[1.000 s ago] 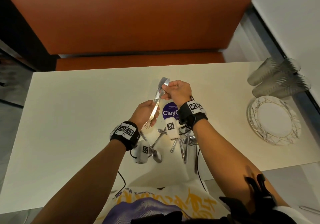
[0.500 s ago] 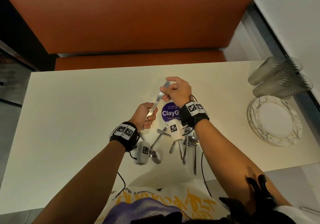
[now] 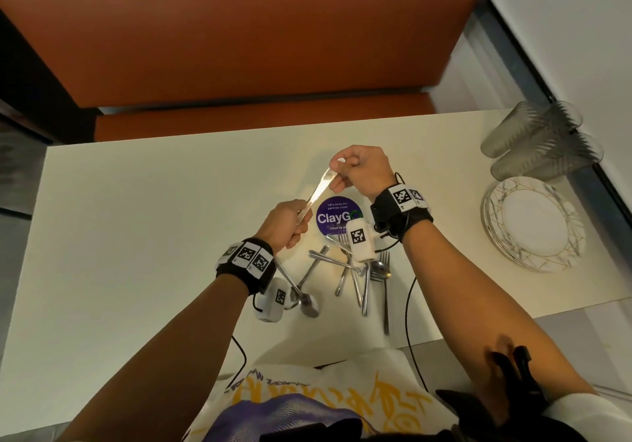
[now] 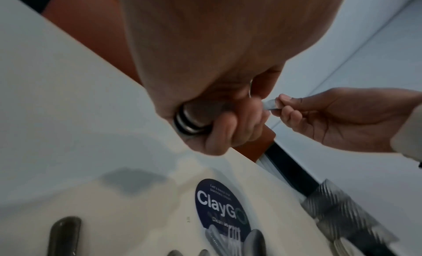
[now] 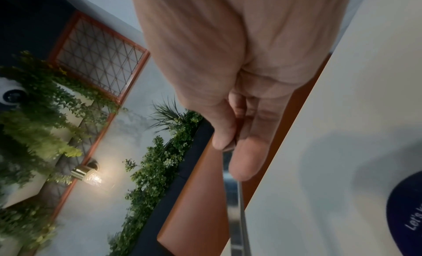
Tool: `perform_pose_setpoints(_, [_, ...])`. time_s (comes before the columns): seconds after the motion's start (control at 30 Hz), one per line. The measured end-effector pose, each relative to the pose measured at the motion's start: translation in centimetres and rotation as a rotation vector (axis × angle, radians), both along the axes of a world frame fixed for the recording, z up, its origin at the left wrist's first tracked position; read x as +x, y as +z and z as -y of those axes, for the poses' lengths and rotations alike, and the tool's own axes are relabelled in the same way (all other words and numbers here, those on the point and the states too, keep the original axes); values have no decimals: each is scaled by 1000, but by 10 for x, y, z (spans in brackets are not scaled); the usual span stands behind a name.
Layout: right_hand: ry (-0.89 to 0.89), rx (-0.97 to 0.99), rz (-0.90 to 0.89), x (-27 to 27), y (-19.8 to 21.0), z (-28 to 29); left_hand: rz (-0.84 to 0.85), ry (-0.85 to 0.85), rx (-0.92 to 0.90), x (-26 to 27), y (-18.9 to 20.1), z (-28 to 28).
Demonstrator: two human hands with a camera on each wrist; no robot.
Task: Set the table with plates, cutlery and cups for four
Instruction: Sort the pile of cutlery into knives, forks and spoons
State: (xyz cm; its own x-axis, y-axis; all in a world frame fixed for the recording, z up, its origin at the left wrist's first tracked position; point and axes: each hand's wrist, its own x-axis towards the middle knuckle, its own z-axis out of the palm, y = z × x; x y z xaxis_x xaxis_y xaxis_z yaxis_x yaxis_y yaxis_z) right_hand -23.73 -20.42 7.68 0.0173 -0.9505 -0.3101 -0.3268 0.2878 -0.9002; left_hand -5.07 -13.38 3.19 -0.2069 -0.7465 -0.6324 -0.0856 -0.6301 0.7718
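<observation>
Two hands hold one piece of cutlery (image 3: 319,187) above the table (image 3: 136,219) in the head view: the left hand (image 3: 285,224) grips its lower end, the right hand (image 3: 359,171) pinches its upper end. More cutlery (image 3: 355,270) lies loose near the table's front edge, beside a round sticker (image 3: 337,216); plates (image 3: 533,224) and cups (image 3: 540,140) sit far right. From the left wrist, the left hand (image 4: 217,76) is curled and the right hand (image 4: 338,115) pinches the metal tip (image 4: 269,104). From the right wrist, thumb and finger clamp the piece (image 5: 235,196).

Both hands raised, L hand (image 3: 285,223) fisted, R hand (image 3: 364,170) fingers pinching.
</observation>
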Motion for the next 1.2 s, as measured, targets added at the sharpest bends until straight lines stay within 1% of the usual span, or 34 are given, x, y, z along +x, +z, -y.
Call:
perform_pose_setpoints(0.03, [-40,-2,4,-4,-3,0,67,-20,-70,-1,-1,1])
perform_pose_setpoints(0.1, [-140,3,11,-15,-10,2,298,-142,-290,0,-8,3])
perform_pose_setpoints(0.17, [-246,38,39,-27,-19,3,447,-218,-460,3,-17,5])
perform_pose_setpoints(0.3, [-441,151,155,-50,-38,2,532,-155,-613,6,-28,22])
perform_pose_setpoints(0.4, [-512,227,240,-60,-59,1,697,-242,-735,1,-42,41])
perform_pose_setpoints(0.5, [-541,310,276,-69,-81,4,813,-287,-736,-11,-56,51])
perform_pose_setpoints(0.6, [-500,363,262,-78,-103,13,909,-332,-673,-26,-70,57])
perform_pose_setpoints(0.67, [-460,376,197,-83,-117,18,936,-332,-655,-34,-81,59])
perform_pose_setpoints(0.8, [-293,313,-121,-96,-137,31,958,-252,-586,-42,-93,65])
perform_pose_setpoints(0.9, [-201,265,-255,-101,-143,38,984,-209,-632,-43,-95,67])
perform_pose_setpoints(1.03, [-15,136,-473,-103,-148,47,1001,-175,-573,-48,-97,71])
perform_pose_setpoints(1.13, [78,38,-525,-102,-151,49,1006,-170,-510,-51,-93,76])
perform_pose_setpoints(1.2, [173,-8,-522,-102,-153,47,1015,-172,-497,-53,-93,75])
